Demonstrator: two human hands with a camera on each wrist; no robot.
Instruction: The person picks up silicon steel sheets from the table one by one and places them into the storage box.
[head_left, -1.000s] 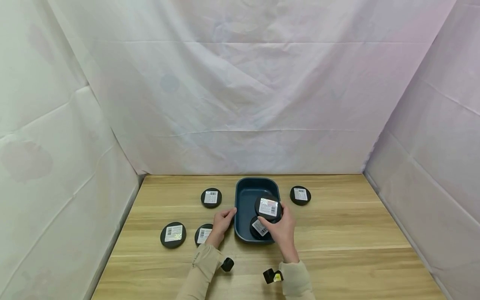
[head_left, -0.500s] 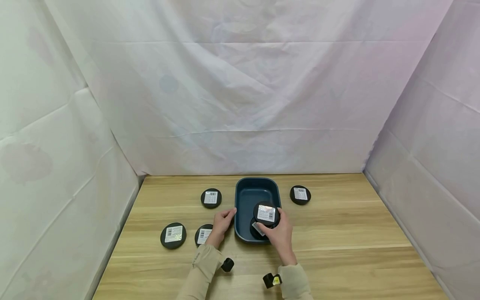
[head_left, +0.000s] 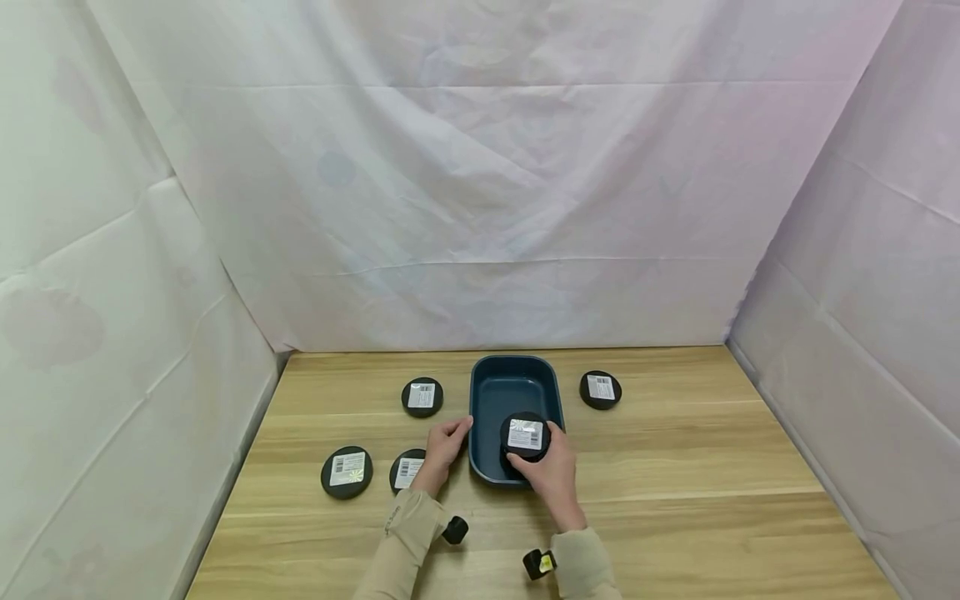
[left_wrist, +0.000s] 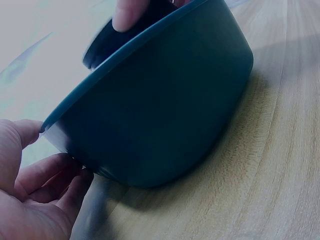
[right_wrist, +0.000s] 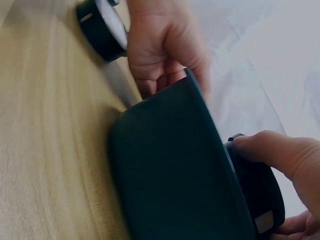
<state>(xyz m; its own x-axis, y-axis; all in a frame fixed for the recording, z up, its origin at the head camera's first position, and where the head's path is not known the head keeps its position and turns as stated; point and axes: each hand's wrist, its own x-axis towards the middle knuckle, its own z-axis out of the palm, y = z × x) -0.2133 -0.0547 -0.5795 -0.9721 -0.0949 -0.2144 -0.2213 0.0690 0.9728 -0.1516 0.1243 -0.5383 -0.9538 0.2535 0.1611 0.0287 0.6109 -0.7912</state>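
In the head view, a dark blue rectangular tub (head_left: 498, 402) with rounded corners stands in the middle of the table. My left hand (head_left: 444, 448) pinches its left wall, the thumb at the rim and the fingers lower on the outside, as the left wrist view (left_wrist: 42, 185) shows. Over the tub's near right part, my right hand (head_left: 553, 477) grips a flat round black case (head_left: 527, 433) by its sides, its white barcode label facing up. The right wrist view shows this case (right_wrist: 257, 192) at rim height. Another black case inside the tub is almost fully hidden beneath it.
Similar labelled black cases lie about the tub: one behind left (head_left: 422, 397), one at far left (head_left: 347, 472), one partly behind my left hand (head_left: 406, 471), and one to the right (head_left: 601, 390). White cloth (head_left: 480, 208) encloses the wooden table (head_left: 712, 467).
My right hand has brought the held black case toward me, slightly left and apparently lower, covering the case inside the tub. My left hand has stayed at the tub's left rim.
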